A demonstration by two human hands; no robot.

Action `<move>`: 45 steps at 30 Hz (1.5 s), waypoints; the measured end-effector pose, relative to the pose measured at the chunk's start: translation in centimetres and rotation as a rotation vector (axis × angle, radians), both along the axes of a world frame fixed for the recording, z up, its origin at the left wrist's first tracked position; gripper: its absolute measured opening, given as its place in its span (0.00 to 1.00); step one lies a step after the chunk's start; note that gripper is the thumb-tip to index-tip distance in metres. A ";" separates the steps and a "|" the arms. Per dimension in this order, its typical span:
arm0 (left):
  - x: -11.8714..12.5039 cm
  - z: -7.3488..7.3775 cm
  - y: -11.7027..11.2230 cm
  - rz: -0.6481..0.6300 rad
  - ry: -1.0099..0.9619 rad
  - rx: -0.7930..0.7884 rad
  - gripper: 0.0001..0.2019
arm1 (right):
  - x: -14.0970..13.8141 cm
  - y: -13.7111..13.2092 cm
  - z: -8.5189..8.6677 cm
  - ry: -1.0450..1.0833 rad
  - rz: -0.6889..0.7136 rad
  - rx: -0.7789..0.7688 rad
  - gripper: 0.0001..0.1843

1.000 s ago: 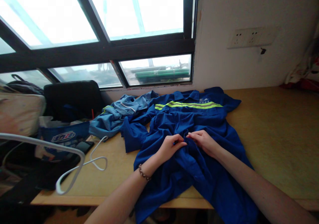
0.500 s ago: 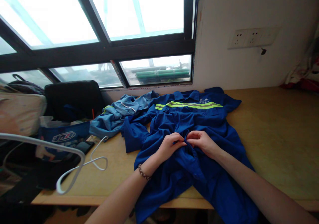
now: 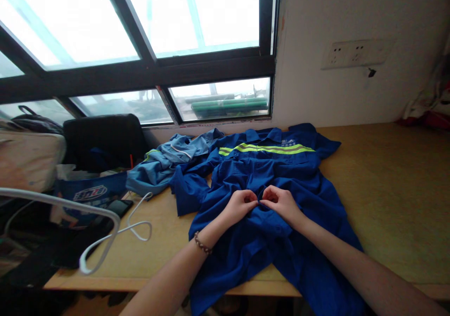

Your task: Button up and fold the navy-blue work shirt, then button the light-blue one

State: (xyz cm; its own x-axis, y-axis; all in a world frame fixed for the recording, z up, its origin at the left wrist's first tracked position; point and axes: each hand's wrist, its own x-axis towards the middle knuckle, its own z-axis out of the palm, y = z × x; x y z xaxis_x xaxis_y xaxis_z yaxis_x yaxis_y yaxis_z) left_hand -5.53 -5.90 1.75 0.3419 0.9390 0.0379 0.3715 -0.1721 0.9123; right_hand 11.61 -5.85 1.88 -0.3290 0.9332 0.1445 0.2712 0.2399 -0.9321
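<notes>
A dark blue work shirt with a yellow-green reflective stripe lies spread on the wooden table, its lower part hanging over the near edge. My left hand and my right hand meet at the middle of the shirt front, knuckles almost touching. Both pinch the blue cloth at its front opening with curled fingers. A beaded bracelet sits on my left wrist.
A lighter blue garment lies bunched to the left of the shirt. A white clothes hanger reaches over the table's left end near a dark phone. A blue bag, a black case and a wall socket are around.
My two hands have drawn closer together at the shirt front and shifted slightly up the cloth. The fabric below them has bunched a little.
</notes>
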 end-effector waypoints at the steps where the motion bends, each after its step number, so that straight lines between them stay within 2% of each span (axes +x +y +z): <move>1: 0.0 0.2 0.0 -0.018 -0.019 -0.048 0.09 | 0.0 0.0 0.0 -0.005 -0.010 0.017 0.07; 4: 0.0 0.7 -0.2 -0.077 -0.071 -0.162 0.11 | 0.0 -0.1 0.2 -0.014 -0.025 0.049 0.06; 7: 0.2 1.1 -0.5 -0.077 -0.111 -0.160 0.11 | 0.1 -0.1 0.2 -0.001 -0.013 0.036 0.07; 12: 0.4 1.3 -1.0 -0.003 -0.067 0.034 0.10 | 0.3 0.2 0.3 0.055 0.031 -0.035 0.08; 16: 0.6 1.3 -1.3 0.060 -0.003 0.190 0.09 | 0.4 0.2 0.6 0.027 0.026 -0.036 0.08; 23: 0.8 0.5 -1.3 0.156 0.000 0.216 0.09 | 0.3 -0.2 0.8 -0.068 -0.077 0.177 0.06; 27: 0.7 0.6 -1.5 0.145 0.078 0.289 0.09 | 0.2 -0.4 0.7 -0.118 -0.091 0.239 0.06; 31: 0.5 0.9 -1.9 0.089 0.240 0.468 0.10 | 0.1 -0.5 0.7 -0.114 -0.044 0.207 0.09; 33: 0.5 0.9 -1.9 0.073 0.272 0.506 0.10 | 0.1 -0.4 0.6 -0.120 -0.025 0.194 0.08; 45: 1.1 0.9 -1.9 0.176 -0.041 0.141 0.11 | 0.0 -0.7 0.1 -0.281 -0.054 0.505 0.07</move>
